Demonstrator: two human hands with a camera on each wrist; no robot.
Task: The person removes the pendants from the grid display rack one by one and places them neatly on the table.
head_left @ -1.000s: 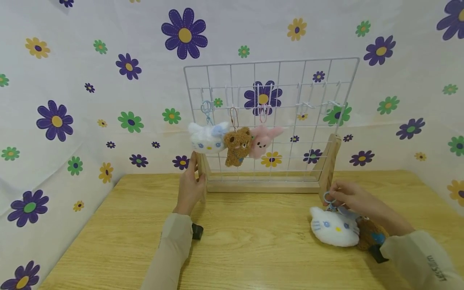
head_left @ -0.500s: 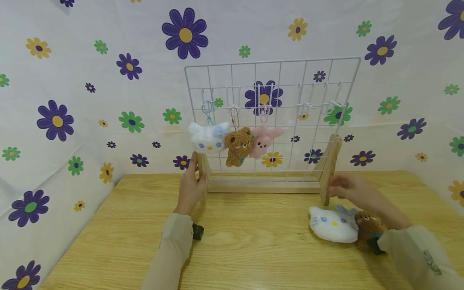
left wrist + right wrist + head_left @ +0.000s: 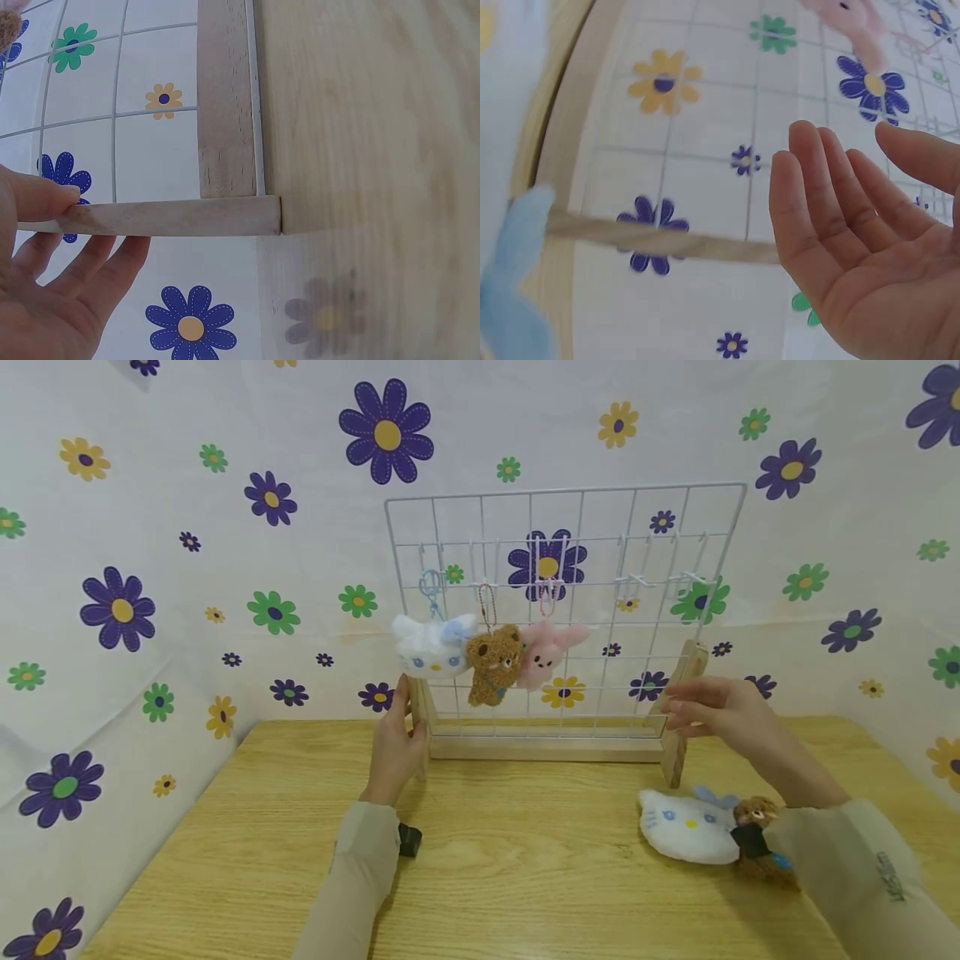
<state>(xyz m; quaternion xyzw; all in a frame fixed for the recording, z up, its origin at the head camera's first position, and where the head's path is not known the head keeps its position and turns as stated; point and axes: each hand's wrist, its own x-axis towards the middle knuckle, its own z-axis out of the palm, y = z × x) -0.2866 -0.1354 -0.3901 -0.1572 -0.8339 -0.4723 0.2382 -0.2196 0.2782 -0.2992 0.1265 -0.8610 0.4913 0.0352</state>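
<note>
"What's happening at the rack [image 3: 547, 749]?"

"The left hand [image 3: 393, 747] is gripping its left leg [image 3: 172, 217]; the right hand [image 3: 735, 718], relaxed and empty, is hovering near its right leg [image 3: 672, 764]."

"And the toys?"

"3 plush toys [image 3: 493, 672] are hanging on its left half; a white cat [image 3: 686, 839] and brown bear [image 3: 757, 812] are lying in front of its right end."

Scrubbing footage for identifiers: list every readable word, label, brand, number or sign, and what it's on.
Right sleeve: dark lettering near the cuff, turned sideways, too small and blurred to read.
No other text visible in any view; the backdrop shows only printed flowers.
</note>
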